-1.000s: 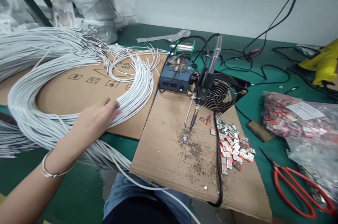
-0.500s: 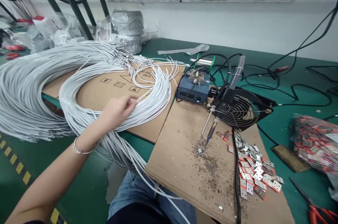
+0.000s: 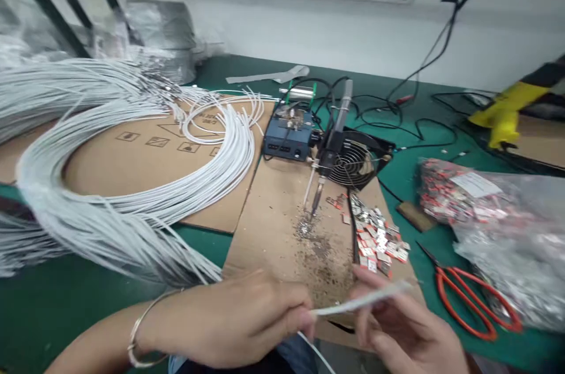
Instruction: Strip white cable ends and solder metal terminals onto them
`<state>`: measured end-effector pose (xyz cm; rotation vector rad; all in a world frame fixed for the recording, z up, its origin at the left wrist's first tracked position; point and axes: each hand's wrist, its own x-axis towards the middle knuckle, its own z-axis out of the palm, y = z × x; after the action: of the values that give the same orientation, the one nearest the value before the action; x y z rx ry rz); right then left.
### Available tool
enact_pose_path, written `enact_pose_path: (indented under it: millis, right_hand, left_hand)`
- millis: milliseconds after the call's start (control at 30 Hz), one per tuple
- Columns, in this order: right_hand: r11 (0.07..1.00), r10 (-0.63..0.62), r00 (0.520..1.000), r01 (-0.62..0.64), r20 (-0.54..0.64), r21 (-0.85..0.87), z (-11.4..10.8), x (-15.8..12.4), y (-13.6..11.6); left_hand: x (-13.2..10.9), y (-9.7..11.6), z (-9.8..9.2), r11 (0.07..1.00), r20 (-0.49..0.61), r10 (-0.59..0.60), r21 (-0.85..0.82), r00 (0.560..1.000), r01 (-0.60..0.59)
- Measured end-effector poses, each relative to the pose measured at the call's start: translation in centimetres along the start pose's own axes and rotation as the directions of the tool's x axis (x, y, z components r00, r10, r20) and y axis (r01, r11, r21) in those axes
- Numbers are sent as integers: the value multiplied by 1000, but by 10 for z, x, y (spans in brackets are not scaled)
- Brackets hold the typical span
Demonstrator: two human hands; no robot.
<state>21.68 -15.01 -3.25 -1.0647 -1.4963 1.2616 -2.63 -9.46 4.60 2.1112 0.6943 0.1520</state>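
Observation:
My left hand [image 3: 251, 321] is closed in a pinch on a white cable [image 3: 353, 304], low in the view near the front of the cardboard. The cable's blurred end sticks out to the right, passing over the fingers of my right hand [image 3: 410, 330]. Those fingers are partly curled and apart, and do not grip the cable. On the left lies a looped bundle of white cables [image 3: 207, 197]. A soldering iron [image 3: 336, 142] in a stand points down at solder crumbs on the cardboard sheet [image 3: 260, 244]. Small metal plates with red edges [image 3: 379, 239] are heaped above my right hand.
Behind the iron stand a blue soldering station [image 3: 288, 136], a solder spool [image 3: 300, 92] and a black fan [image 3: 353, 159]. Red-handled scissors [image 3: 468, 297] lie at the right, beside a plastic bag of red-edged parts [image 3: 459, 189]. A yellow tool [image 3: 507, 106] is farther back.
My left hand has moved from the cable bundle to the front right with a cable in it. My right hand has come into view. The view has swung to the right.

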Motion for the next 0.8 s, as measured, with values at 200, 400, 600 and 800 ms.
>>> enact_pose_path:
  millis: [200,400,600,800]
  right_hand:
    - [991,117,993,-118,-21,-59,35,22,-14]
    - [981,133,990,-126,44,-150,52,20,-11]
    - [951,279,959,-284,50,123,53,18,-7]
    - [848,260,965,-217,-22,484,48,30,-7]
  left_hand:
    - [-14,-25,33,934,110,-111,-329,988,142]
    - [5,-36,79,292,-46,-335,-955,941,58]
    - [4,-34,72,445,-24,-388,-880,921,165]
    - [-3,-34,69,622,-95,-345,-769,934,151]
